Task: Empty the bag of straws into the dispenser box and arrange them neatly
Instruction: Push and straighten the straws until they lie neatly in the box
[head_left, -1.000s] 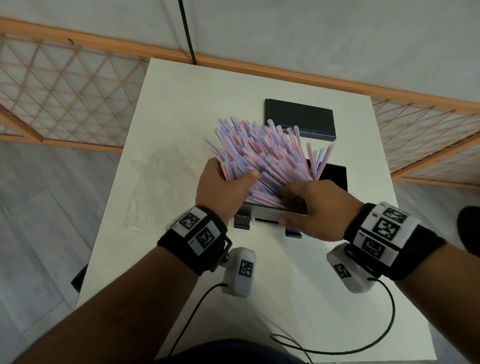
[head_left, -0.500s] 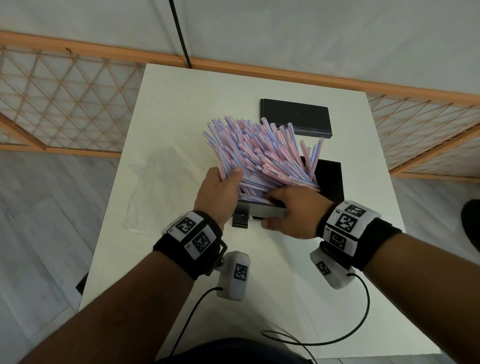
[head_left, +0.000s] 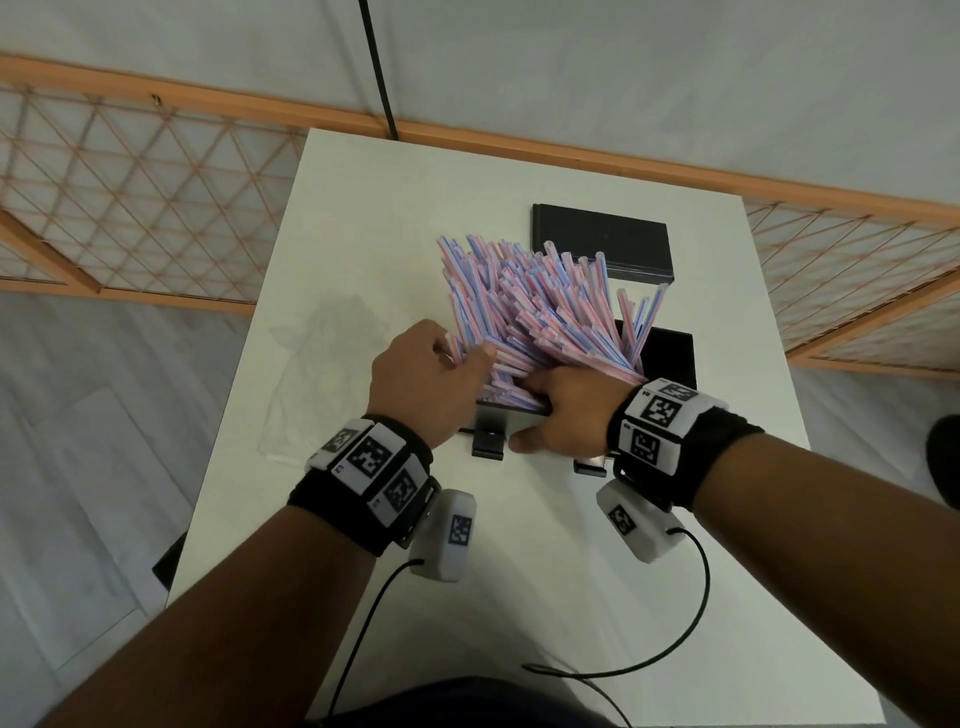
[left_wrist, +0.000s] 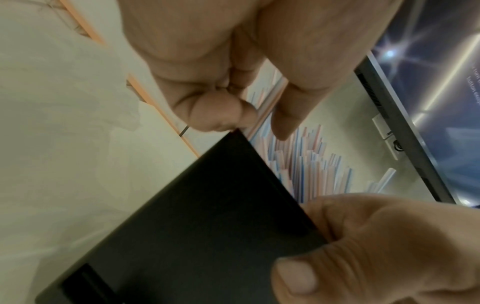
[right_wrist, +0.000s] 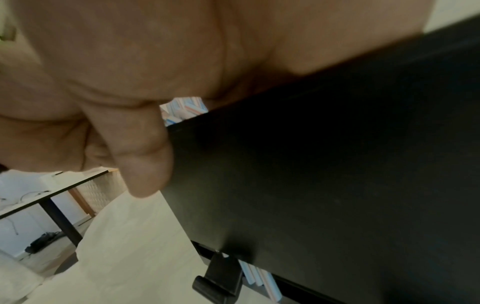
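A thick bunch of pink-and-blue striped straws (head_left: 540, 312) stands fanned and leaning back-left in the black dispenser box (head_left: 670, 353). My left hand (head_left: 415, 379) grips the bunch on its left side, thumb across the straws. In the left wrist view its curled fingers (left_wrist: 218, 115) lie by the straws (left_wrist: 303, 164) above the box wall (left_wrist: 207, 226). My right hand (head_left: 566, 410) holds the box's front wall, with the fingers over the rim among the straws. Its thumb (right_wrist: 145, 164) lies on the outside of the box (right_wrist: 337, 185).
The box's flat black lid (head_left: 602, 244) lies behind it. An empty clear bag (head_left: 322, 374) lies flat on the white table (head_left: 519, 571) to the left. Wrist cables (head_left: 649, 660) trail over the near edge. A wooden lattice fence (head_left: 130, 208) runs behind the table.
My right hand has slid left along the box's front wall toward the left hand. The straw bunch has been drawn tighter and stands steeper. My left hand has stayed on the bunch's left side.
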